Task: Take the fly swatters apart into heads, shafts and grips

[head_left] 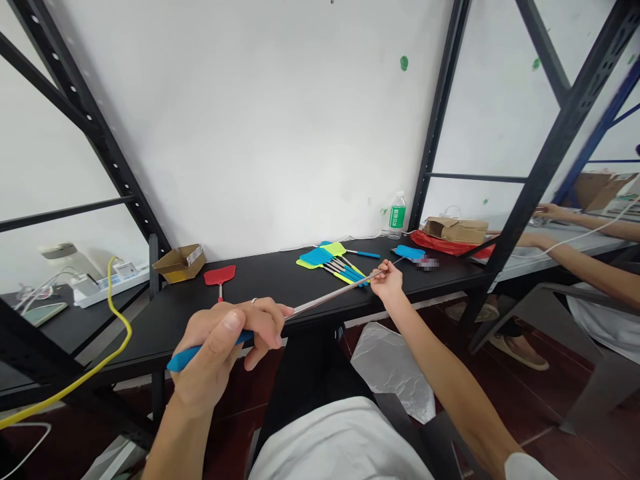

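Note:
A fly swatter (330, 294) with a thin metal shaft is stretched long across my lap side of the black table. My left hand (225, 343) is closed round its blue handle, whose end sticks out at the lower left. At the far end of the shaft, the fingers of my right hand (387, 279) pinch the rod close to the blue swatter head (409, 253). Just beyond the shaft lies a pile of blue and yellow-green fly swatters (336, 260), heads to the left. A red fly swatter (220, 275) rests left of them, partly hidden by my left hand.
A small cardboard box (180, 265) stands at the table's left; a water bottle (397, 217) is by the wall. Red plastic (440, 245) lies under another carton (456, 229). Black shelf posts (547, 150) flank the table (260, 277). A co-worker's arm (585, 257) is at the right.

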Demonstrator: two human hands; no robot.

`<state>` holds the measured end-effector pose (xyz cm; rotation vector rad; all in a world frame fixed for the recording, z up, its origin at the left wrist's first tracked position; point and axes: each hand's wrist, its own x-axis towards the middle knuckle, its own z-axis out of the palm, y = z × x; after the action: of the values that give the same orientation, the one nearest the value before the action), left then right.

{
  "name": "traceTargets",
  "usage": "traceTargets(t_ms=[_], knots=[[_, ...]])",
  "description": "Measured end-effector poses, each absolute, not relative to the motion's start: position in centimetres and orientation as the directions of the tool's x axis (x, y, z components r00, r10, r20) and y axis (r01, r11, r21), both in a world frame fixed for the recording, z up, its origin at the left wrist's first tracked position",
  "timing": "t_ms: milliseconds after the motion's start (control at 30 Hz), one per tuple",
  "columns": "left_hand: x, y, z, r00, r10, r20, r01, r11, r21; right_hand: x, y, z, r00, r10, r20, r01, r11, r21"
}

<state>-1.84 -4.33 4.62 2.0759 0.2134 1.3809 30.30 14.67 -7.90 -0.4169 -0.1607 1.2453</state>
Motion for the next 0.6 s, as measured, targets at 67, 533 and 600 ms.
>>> traceTargets(t_ms=[67,533,600], knots=[[-1.8,-4.4,4.7,0.437,0.454,0.776,-0.2,-0.793,0.576,30.2,14.6,-7.8,0.319,0.942,-0.107,-0.881,0.254,-0.399],[-8.0,-4.1,4.8,0.39,0.452,0.802,-0.155,-0.826,0.542,26.6,12.9,-7.0,0.224,0.964,-0.146,-0.918,0.159,-0.364],[-8.8,-3.9,4.7,0.39,0.47,0.792,-0.128,-0.824,0.552,26.3,12.7,-6.9,0.212,0.967,-0.141,-0.921,0.15,-0.361]])
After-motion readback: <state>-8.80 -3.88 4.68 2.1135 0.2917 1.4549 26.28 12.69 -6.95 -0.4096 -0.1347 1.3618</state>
